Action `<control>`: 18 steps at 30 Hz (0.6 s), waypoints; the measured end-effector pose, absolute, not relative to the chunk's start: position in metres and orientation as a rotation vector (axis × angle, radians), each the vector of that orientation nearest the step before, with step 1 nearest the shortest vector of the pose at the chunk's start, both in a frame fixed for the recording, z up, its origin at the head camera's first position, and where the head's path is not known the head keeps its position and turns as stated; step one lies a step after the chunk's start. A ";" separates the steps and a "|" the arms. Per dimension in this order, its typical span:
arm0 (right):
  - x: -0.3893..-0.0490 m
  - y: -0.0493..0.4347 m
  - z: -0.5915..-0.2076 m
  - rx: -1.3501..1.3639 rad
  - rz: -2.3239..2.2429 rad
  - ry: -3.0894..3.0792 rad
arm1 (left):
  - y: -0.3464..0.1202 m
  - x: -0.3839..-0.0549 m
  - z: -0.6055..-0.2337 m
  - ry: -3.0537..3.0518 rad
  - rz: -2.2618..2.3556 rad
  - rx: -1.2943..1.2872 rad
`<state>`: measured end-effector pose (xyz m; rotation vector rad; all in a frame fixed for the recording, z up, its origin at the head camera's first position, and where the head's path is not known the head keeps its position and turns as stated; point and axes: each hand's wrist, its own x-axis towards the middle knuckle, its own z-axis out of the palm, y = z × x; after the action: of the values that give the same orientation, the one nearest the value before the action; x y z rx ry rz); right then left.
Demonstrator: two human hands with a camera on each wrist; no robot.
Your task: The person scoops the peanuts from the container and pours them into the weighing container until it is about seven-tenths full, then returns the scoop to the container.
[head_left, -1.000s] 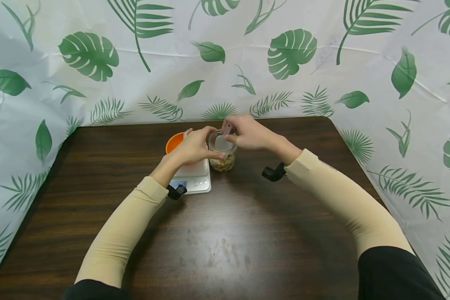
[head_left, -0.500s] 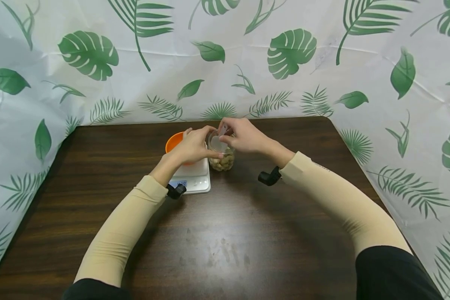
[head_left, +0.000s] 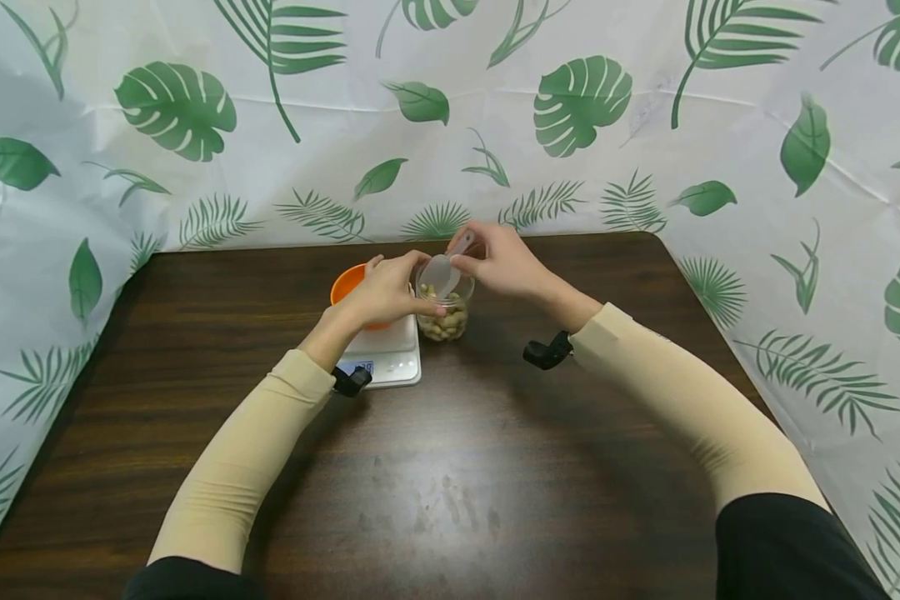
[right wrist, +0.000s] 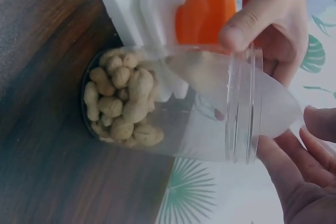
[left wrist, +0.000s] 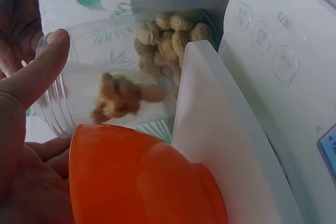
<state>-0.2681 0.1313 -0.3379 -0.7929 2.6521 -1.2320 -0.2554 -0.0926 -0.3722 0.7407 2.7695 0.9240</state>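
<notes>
A clear jar (right wrist: 241, 145) part-filled with unshelled peanuts (right wrist: 121, 95) stands against the right side of a white kitchen scale (head_left: 396, 371). My left hand (head_left: 384, 292) grips the jar near its rim, thumb on the near side. My right hand (head_left: 504, 262) pinches the handle of a translucent white spoon (head_left: 438, 273), whose bowl slants down into the jar mouth. In the left wrist view, a few blurred peanuts (left wrist: 123, 95) show at the spoon's end inside the jar, above the rest. An orange bowl (left wrist: 139, 177) sits on the scale, partly hidden behind my left hand.
The scale's small display (head_left: 362, 367) faces the near side; its digits are too blurred to read. A dark wooden table (head_left: 450, 467) extends toward me and to both sides. A leaf-printed sheet (head_left: 480, 108) hangs behind the table.
My right hand dips slightly left, then moves back up and right, raising the spoon so more of it shows at the jar mouth. My left hand, the bowl and the scale stay put.
</notes>
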 end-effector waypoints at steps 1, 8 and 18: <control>-0.269 0.133 -0.338 -0.765 -1.277 2.638 | -0.093 -0.256 -0.372 2.768 0.926 0.739; -0.273 0.144 -0.343 -0.561 -1.571 2.481 | -0.094 -0.257 -0.373 2.778 0.917 0.744; -0.273 0.154 -0.350 -0.394 -1.849 2.257 | -0.093 -0.258 -0.373 2.777 0.906 0.750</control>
<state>-0.2727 0.1537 -0.3499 -0.3938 2.2570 -1.8487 -0.2575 -0.0928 -0.3730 0.7500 2.7772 0.9061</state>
